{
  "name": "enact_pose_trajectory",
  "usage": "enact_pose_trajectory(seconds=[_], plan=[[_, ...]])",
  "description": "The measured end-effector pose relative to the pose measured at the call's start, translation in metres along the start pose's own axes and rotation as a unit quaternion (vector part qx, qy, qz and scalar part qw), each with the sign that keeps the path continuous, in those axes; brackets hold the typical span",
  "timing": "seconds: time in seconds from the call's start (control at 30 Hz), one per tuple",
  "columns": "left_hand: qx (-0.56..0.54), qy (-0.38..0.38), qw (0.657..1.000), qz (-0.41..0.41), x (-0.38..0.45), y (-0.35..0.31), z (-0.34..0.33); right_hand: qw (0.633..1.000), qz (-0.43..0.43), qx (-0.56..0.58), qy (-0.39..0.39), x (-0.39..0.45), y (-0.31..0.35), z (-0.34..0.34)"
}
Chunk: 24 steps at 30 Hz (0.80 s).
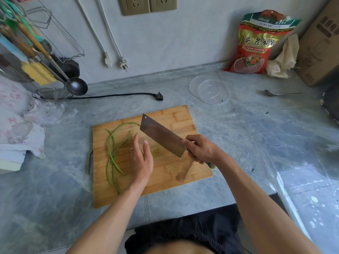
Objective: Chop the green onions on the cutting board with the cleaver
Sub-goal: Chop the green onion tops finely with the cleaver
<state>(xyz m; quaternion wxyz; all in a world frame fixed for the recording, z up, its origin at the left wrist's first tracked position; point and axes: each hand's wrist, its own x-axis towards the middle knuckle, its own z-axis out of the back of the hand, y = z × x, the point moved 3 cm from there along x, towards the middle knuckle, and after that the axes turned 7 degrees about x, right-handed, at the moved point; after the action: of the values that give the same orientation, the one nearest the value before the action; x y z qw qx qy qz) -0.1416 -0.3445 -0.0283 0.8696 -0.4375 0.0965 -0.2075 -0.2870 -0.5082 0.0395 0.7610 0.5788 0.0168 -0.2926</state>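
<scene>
A wooden cutting board [165, 182] lies on the grey counter. Several long thin green onion stalks [112, 153] curve across the board's left half, uncut. My right hand [200, 148] grips the handle of a steel cleaver [161, 135], its blade raised above the board and angled up to the left. My left hand [142, 158] hovers over the board's middle with fingers straight, just right of the stalks and beside the blade, holding nothing.
Two clear plastic lids or bowls [210, 91] sit behind the board, a spoon [280, 93] to their right. A black plug and cord [159, 96] lie behind the board. Hanging utensils [55, 66] and a crumpled bag [45, 112] are left, a red bag [256, 44] and a box [319, 43] back right.
</scene>
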Motion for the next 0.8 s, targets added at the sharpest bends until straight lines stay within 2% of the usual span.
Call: enact_pose_trajectory(seconds=[0.1,0.2,0.27,0.33,0.47,0.57,0.63,0.73,0.8], plan=[[0.058,0.046,0.997,-0.034,-0.006,0.0,-0.005,0.996,0.017,0.043,-0.074,-0.006,0.001,0.003],[0.214,0.064,0.971,-0.089,-0.005,0.0,-0.023,0.982,0.021,0.013,-0.189,-0.016,-0.003,0.01],[0.28,0.074,0.954,-0.083,-0.005,-0.007,-0.039,0.969,0.009,-0.003,-0.245,-0.024,-0.011,0.012],[0.297,0.089,0.948,-0.073,-0.006,-0.019,-0.055,0.96,-0.001,-0.001,-0.279,-0.029,-0.022,0.011],[0.255,0.109,0.958,-0.081,-0.009,-0.048,-0.079,0.958,-0.024,-0.014,-0.284,-0.038,-0.033,0.002],[0.155,0.084,0.983,-0.054,-0.007,-0.056,-0.078,0.96,-0.025,-0.016,-0.28,-0.04,-0.032,-0.005],[0.118,0.084,0.988,-0.052,0.001,-0.05,-0.071,0.962,-0.028,-0.015,-0.272,-0.038,-0.028,-0.01],[0.096,0.117,0.977,-0.148,0.018,-0.046,-0.063,0.965,-0.033,-0.048,-0.256,-0.037,-0.023,-0.015],[0.064,0.183,0.95,-0.243,0.022,-0.045,-0.06,0.968,-0.044,-0.059,-0.242,-0.037,-0.022,-0.017]])
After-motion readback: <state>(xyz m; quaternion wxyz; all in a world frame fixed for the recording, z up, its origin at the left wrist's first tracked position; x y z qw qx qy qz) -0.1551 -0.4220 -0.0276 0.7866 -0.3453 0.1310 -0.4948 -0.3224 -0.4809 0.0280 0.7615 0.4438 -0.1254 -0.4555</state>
